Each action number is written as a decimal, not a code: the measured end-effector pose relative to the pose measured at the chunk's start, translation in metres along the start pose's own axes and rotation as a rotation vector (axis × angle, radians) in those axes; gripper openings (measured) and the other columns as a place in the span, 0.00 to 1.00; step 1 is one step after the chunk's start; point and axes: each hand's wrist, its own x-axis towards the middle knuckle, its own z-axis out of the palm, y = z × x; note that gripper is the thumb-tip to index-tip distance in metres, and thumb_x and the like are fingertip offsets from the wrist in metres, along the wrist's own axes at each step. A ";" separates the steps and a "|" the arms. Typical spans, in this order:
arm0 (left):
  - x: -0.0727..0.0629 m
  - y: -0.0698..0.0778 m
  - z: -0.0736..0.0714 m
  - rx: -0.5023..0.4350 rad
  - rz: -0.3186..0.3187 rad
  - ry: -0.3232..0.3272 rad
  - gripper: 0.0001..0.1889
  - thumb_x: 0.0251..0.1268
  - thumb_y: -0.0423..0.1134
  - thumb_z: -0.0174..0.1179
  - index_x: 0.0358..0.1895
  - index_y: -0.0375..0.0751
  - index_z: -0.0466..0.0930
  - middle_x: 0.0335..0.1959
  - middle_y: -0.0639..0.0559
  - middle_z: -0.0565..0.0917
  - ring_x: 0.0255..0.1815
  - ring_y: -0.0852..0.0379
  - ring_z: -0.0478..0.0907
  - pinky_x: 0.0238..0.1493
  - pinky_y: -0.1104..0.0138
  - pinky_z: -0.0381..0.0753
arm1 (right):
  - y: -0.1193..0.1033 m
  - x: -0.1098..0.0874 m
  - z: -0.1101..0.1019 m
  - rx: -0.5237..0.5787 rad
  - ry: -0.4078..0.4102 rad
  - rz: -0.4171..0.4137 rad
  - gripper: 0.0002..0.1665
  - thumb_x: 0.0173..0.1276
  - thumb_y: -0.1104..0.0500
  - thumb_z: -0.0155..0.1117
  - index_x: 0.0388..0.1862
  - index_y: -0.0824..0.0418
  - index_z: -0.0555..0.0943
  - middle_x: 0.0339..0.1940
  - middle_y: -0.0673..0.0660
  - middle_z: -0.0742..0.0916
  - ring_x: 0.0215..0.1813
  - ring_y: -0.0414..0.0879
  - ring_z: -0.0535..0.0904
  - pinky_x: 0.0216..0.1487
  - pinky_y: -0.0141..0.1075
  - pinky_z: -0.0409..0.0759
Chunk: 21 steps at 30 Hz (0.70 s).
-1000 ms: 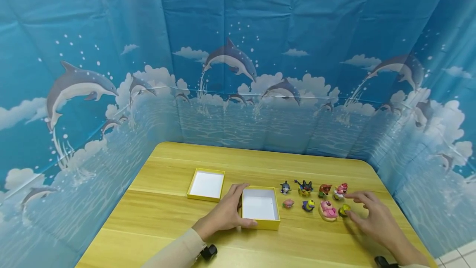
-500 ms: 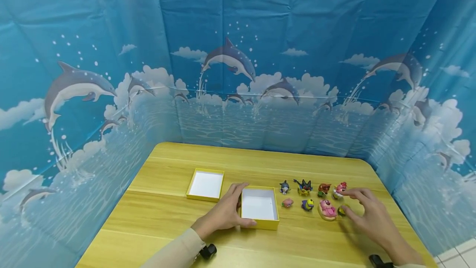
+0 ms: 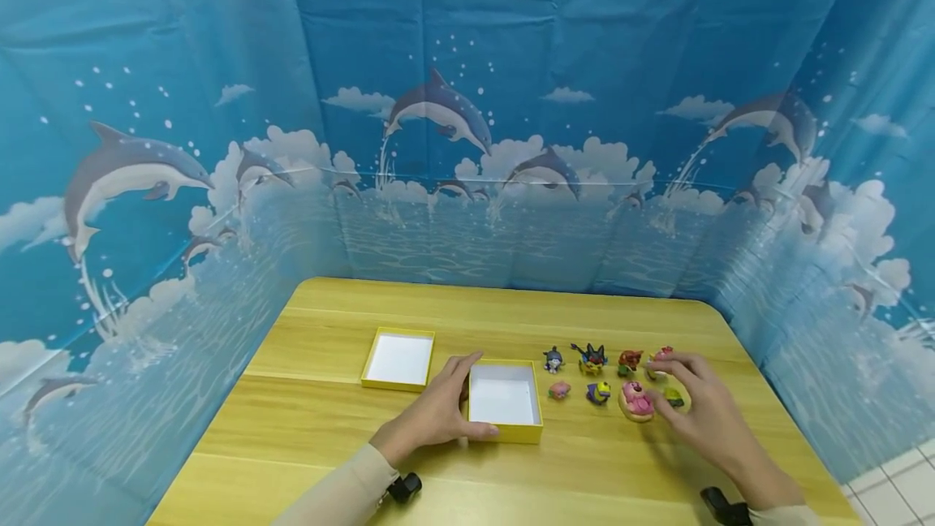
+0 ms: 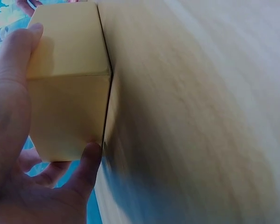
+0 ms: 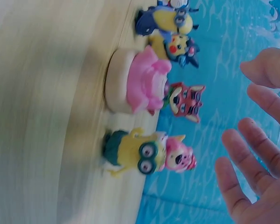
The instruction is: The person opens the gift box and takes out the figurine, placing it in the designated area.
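Observation:
My left hand (image 3: 431, 411) grips the left side of an open yellow box (image 3: 511, 434) with a white inside. Its thumb presses the front wall, seen also in the left wrist view, and the other fingers are at the side and back. My right hand (image 3: 707, 416) hovers above the right end of two rows of toy figures, fingers apart and holding nothing. Nearest to it are a pink bear figure (image 3: 637, 402) on a cream base, a yellow goggled figure (image 5: 135, 151) and a pink figure with a red top (image 5: 179, 157), partly hidden in the head view.
A yellow lid (image 3: 398, 359), white inside, lies left of the box. Farther along the rows are a red fox figure (image 3: 630, 361), a black-eared figure (image 3: 592, 359), a grey figure (image 3: 553, 360), a small pink figure (image 3: 559, 390) and a purple-yellow figure (image 3: 598, 394). A dolphin curtain surrounds the table (image 3: 292, 428).
My right hand has shifted left, from beside the yellow goggled figure towards the pink bear figure. The left hand keeps its grip on the box. The head view has turned slightly.

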 end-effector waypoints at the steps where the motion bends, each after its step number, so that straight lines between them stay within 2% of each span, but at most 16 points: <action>1: 0.000 -0.001 0.000 -0.001 0.001 -0.003 0.69 0.64 0.68 0.86 0.99 0.48 0.51 0.88 0.41 0.70 0.81 0.43 0.78 0.81 0.43 0.83 | -0.003 0.001 0.001 0.001 -0.003 -0.004 0.32 0.55 0.71 0.93 0.60 0.57 0.93 0.62 0.62 0.90 0.63 0.52 0.82 0.61 0.30 0.75; 4: -0.001 -0.002 -0.002 0.005 0.008 -0.013 0.70 0.64 0.68 0.86 0.99 0.48 0.50 0.87 0.41 0.71 0.80 0.43 0.79 0.81 0.43 0.84 | -0.012 0.003 0.002 0.007 -0.016 -0.011 0.32 0.57 0.71 0.92 0.61 0.58 0.93 0.62 0.64 0.89 0.61 0.59 0.84 0.61 0.28 0.75; 10: -0.004 -0.003 -0.004 0.001 0.018 -0.026 0.71 0.64 0.68 0.86 0.99 0.49 0.48 0.86 0.39 0.71 0.80 0.41 0.78 0.80 0.40 0.84 | -0.029 0.011 0.009 0.046 -0.053 -0.036 0.31 0.62 0.72 0.89 0.63 0.56 0.92 0.64 0.64 0.88 0.61 0.57 0.85 0.59 0.23 0.75; 13: -0.006 -0.004 -0.006 0.001 0.017 -0.031 0.71 0.65 0.69 0.85 1.00 0.51 0.47 0.88 0.39 0.69 0.82 0.40 0.77 0.81 0.39 0.83 | -0.037 0.014 0.014 0.060 -0.068 -0.052 0.31 0.62 0.71 0.90 0.64 0.56 0.92 0.65 0.64 0.88 0.61 0.58 0.86 0.60 0.30 0.80; 20: -0.010 -0.004 -0.009 -0.013 -0.007 -0.034 0.66 0.70 0.76 0.76 1.00 0.62 0.44 0.94 0.41 0.62 0.87 0.37 0.75 0.80 0.38 0.84 | -0.053 0.015 0.026 0.069 -0.100 -0.057 0.34 0.61 0.66 0.93 0.66 0.54 0.91 0.67 0.64 0.87 0.64 0.61 0.88 0.60 0.58 0.88; 21: -0.011 -0.003 -0.010 -0.014 -0.011 -0.032 0.65 0.72 0.77 0.74 1.00 0.64 0.43 0.95 0.41 0.61 0.87 0.36 0.75 0.80 0.37 0.84 | -0.055 0.015 0.027 0.069 -0.108 -0.054 0.34 0.62 0.65 0.93 0.66 0.53 0.90 0.68 0.64 0.87 0.64 0.59 0.88 0.58 0.56 0.88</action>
